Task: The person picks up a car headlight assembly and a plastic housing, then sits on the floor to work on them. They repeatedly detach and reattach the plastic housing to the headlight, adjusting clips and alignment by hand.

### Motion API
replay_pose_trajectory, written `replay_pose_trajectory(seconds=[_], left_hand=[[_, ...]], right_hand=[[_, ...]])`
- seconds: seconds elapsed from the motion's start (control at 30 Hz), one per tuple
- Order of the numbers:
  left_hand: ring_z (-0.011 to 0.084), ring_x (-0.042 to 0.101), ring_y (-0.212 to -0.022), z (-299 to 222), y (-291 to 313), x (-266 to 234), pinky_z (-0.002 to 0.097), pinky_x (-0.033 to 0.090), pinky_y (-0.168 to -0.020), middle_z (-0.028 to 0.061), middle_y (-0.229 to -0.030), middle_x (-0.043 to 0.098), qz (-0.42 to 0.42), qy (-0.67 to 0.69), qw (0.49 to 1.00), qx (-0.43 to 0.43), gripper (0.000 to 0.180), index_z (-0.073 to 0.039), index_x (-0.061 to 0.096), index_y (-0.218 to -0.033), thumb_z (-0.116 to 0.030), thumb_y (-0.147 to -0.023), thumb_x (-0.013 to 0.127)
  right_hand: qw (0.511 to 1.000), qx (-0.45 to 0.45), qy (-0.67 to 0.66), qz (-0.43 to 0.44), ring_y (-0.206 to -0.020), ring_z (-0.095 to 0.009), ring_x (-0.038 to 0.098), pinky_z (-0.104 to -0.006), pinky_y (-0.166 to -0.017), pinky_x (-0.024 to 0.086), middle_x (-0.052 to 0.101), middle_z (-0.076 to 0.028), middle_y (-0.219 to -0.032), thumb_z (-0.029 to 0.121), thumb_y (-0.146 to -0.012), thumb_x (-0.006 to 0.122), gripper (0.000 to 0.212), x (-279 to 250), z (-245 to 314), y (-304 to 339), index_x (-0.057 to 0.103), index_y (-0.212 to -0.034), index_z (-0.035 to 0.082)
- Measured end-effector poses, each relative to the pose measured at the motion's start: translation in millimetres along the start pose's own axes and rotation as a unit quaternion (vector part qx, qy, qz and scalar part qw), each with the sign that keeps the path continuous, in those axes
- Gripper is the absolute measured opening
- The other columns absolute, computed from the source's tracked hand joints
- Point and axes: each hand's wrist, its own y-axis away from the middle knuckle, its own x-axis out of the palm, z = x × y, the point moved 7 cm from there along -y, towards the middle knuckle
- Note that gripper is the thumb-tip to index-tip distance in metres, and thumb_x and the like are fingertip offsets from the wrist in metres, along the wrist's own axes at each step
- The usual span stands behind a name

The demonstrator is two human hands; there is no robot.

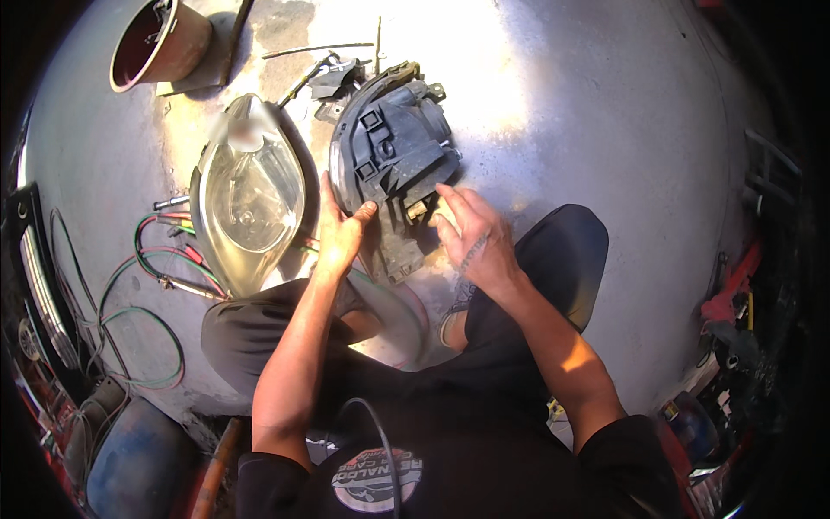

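Note:
A dark grey headlight [398, 138] lies back side up on the floor in front of me. My left hand [343, 232] grips its near left edge, thumb on top and fingers along the side. At the near right end of the headlight, my right hand [475, 238] is closed, fingers bent toward an opening in the housing. Something pale yellow shows by those fingers, but its kind is unclear. Inside the opening sits a small yellowish part [418, 210]. To the left, a second headlight [252, 199] rests with its clear lens facing up.
A brown bucket [164, 48] stands at the far left. Red and green cables [143, 311] coil over the floor left of my knee. Metal rods and dark broken pieces [335, 80] lie beyond the headlights. A blue rounded container [138, 458] is at the near left; red tools [731, 290] are at right.

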Motion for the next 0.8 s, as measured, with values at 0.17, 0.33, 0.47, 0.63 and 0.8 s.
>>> replay_pose_trajectory(seconds=[0.17,0.33,0.47,0.63,0.8], left_hand=[[0.0339,0.048,-0.146,-4.7,0.7,-21.1,0.041,0.039,-0.121,0.0261,-0.162,0.044,0.008,0.086,0.994,-0.069,0.102,-0.01,0.023,-0.171,-0.005,-0.087,0.081],[0.0322,0.04,-0.152,-7.0,10.2,-11.1,0.0409,0.032,-0.126,0.0257,-0.166,0.037,-0.012,0.012,0.998,0.054,0.11,-0.005,0.018,-0.17,-0.003,-0.084,0.086],[0.0351,0.037,-0.153,-2.4,20.2,-3.2,0.0448,0.031,-0.127,0.028,-0.166,0.035,-0.047,-0.034,0.994,0.092,0.12,-0.006,0.018,-0.171,-0.013,-0.078,0.094],[0.0354,0.034,-0.156,-5.9,19.0,3.7,0.0466,0.027,-0.129,0.024,-0.169,0.034,-0.047,-0.105,0.986,0.118,0.126,-0.01,0.016,-0.172,-0.03,-0.077,0.096],[0.0365,0.043,-0.147,0.5,15.9,-4.2,0.0463,0.035,-0.125,0.0234,-0.161,0.037,-0.052,-0.074,0.989,0.121,0.116,-0.012,0.024,-0.17,-0.013,-0.077,0.093]], right_hand=[[0.957,-0.254,0.14,0.028,-0.113,-0.038,0.064,-0.0472,-0.092,0.056,0.069,-0.017,-0.117,0.025,-0.096,0.074,0.043,14.9,4.8,-96.0,0.069,-0.131,0.001],[0.916,-0.274,0.198,0.216,-0.112,-0.037,0.063,-0.0479,-0.093,0.055,0.069,-0.015,-0.11,0.034,-0.09,0.081,0.049,48.1,10.5,-109.7,0.072,-0.127,0.003],[0.912,-0.31,0.153,0.221,-0.108,-0.034,0.061,-0.0469,-0.094,0.053,0.067,-0.013,-0.111,0.035,-0.086,0.082,0.061,49.8,-2.4,-107.9,0.066,-0.138,0.007],[0.899,-0.363,0.161,0.184,-0.105,-0.032,0.06,-0.0458,-0.093,0.051,0.065,-0.009,-0.112,0.027,-0.082,0.085,0.064,51.7,-6.1,-106.4,0.064,-0.14,0.01],[0.885,-0.424,0.141,0.129,-0.1,-0.03,0.059,-0.0438,-0.092,0.048,0.061,-0.008,-0.102,0.03,-0.082,0.085,0.057,60.5,-2.3,-96.0,0.069,-0.134,0.01]])
